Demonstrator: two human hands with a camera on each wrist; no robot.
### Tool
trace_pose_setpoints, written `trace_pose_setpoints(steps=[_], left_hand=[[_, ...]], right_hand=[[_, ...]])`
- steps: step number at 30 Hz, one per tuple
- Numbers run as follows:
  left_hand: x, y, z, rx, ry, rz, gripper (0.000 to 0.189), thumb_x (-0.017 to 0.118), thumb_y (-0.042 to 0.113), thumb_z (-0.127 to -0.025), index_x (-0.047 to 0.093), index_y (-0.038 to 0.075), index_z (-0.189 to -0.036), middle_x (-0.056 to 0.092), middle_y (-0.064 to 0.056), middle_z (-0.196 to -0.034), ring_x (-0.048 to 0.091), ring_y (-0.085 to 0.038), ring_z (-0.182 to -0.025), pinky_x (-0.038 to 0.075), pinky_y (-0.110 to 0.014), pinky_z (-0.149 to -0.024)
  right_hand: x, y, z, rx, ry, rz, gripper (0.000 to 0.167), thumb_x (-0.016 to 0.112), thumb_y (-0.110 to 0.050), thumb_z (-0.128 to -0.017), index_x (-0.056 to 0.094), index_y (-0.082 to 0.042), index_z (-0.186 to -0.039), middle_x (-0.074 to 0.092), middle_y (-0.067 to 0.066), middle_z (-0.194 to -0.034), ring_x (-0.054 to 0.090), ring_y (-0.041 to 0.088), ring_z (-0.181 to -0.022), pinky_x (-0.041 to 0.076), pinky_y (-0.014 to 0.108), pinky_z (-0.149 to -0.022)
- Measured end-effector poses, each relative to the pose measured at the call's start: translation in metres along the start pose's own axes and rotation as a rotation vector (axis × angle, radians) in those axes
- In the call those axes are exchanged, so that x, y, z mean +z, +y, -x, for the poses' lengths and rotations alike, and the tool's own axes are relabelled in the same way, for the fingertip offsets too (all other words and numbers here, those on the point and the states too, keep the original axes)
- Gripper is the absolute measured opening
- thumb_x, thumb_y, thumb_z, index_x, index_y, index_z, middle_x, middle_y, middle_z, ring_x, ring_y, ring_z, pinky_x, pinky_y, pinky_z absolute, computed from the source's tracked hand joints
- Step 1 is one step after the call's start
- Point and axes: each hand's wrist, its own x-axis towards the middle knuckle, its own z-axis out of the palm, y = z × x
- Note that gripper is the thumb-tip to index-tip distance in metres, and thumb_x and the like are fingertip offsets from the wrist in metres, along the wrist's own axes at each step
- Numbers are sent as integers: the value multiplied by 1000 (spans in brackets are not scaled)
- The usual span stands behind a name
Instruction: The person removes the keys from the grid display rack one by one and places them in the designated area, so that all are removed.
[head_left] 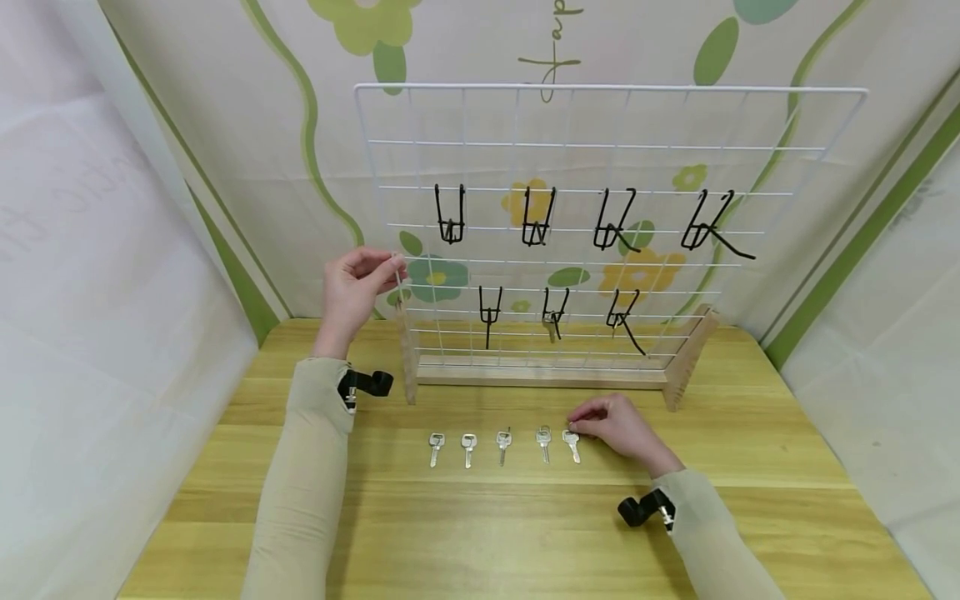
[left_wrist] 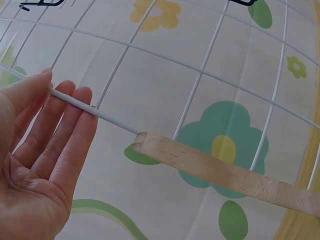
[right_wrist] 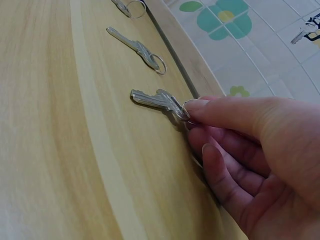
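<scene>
My left hand point(head_left: 356, 287) pinches the left side wire of the white wire rack point(head_left: 611, 87) between thumb and fingers, just above the wooden foot point(left_wrist: 200, 162). Low over the table, my right hand point(head_left: 618, 427) holds the split ring of a silver key point(head_left: 573, 447) between thumb and forefinger. In the right wrist view the blade of that key point(right_wrist: 150, 99) points away from the fingertips, close to the wood. To its left several more silver keys lie in a row, among them a key with a ring point(head_left: 544, 445) and a key at the left end point(head_left: 436, 450).
Black hooks hang on the rack in two rows, such as the upper left hook point(head_left: 451, 225). A key point(head_left: 551, 328) hangs on the lower middle hook. The rack's wooden base point(head_left: 540, 373) stands on the wooden table point(head_left: 480, 542), before a flowered cloth point(head_left: 225, 167).
</scene>
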Motion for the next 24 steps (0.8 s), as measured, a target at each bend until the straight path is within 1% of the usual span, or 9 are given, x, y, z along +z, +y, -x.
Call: trace_pose_setpoints(steps=[2,6,7,11,13,16,19,21,24], left_hand=[[0,0,0,1,-2,1,7,76,7,-93,76,2,-98,75,-13,-94,74,-20,-82,61,-32,-78],[0,1,0,-1,-6,13,4,75,4,-93,77,7,-96,76,-13,-94,74,-20,-82,61,-31,-78],[0,1,0,-1,-7,14,4,75,4,-93,77,6,-96,76,-13,-94,74,-20,-82,61,-32,-78],[0,1,0,2,-7,18,3,75,3,-93,76,5,-96,75,-13,-93,74,-21,-81,61,-32,-78],[0,1,1,3,-7,14,4,76,4,-93,76,3,-97,75,-13,-93,74,-21,-81,61,-32,-77],[-1,1,1,3,-6,5,9,76,7,-93,75,0,-98,75,-13,-94,74,-21,-82,61,-32,-77],[0,2,1,2,-5,-4,17,77,11,-92,74,-4,-100,75,-14,-94,74,-21,-82,61,-32,-78],[0,2,1,0,-3,-5,20,78,12,-92,73,-5,-100,75,-14,-94,74,-21,-82,61,-32,-78],[0,2,1,-2,-2,1,20,78,12,-92,73,-5,-100,75,-14,-94,74,-20,-82,61,-31,-78]], right_hand=[[0,0,0,3,0,11,9,81,-20,-90,80,-15,-98,75,-4,-95,68,15,-87,55,27,-77],[-2,-1,2,14,1,8,14,81,-20,-90,80,-12,-101,75,-2,-97,69,15,-86,56,27,-76],[-3,-2,3,23,2,2,15,82,-20,-89,79,-12,-102,75,-1,-97,69,15,-85,57,27,-75],[-8,-6,8,68,15,-53,23,82,-20,-89,78,-7,-109,75,2,-100,70,18,-86,58,28,-72],[-11,-9,10,77,32,-92,28,82,-20,-89,76,-5,-112,75,5,-103,71,19,-90,58,28,-74],[-15,-17,13,68,79,-136,35,82,-23,-89,75,-3,-116,75,7,-109,71,21,-96,58,27,-80],[-18,-28,14,54,147,-189,41,82,-31,-89,74,-5,-119,74,6,-113,70,20,-101,56,24,-86],[-19,-37,15,45,195,-228,44,81,-35,-89,73,-5,-121,74,6,-115,70,19,-103,55,23,-88],[-19,-54,14,34,265,-311,48,80,-37,-90,72,-3,-124,73,7,-118,69,17,-105,54,22,-89]])
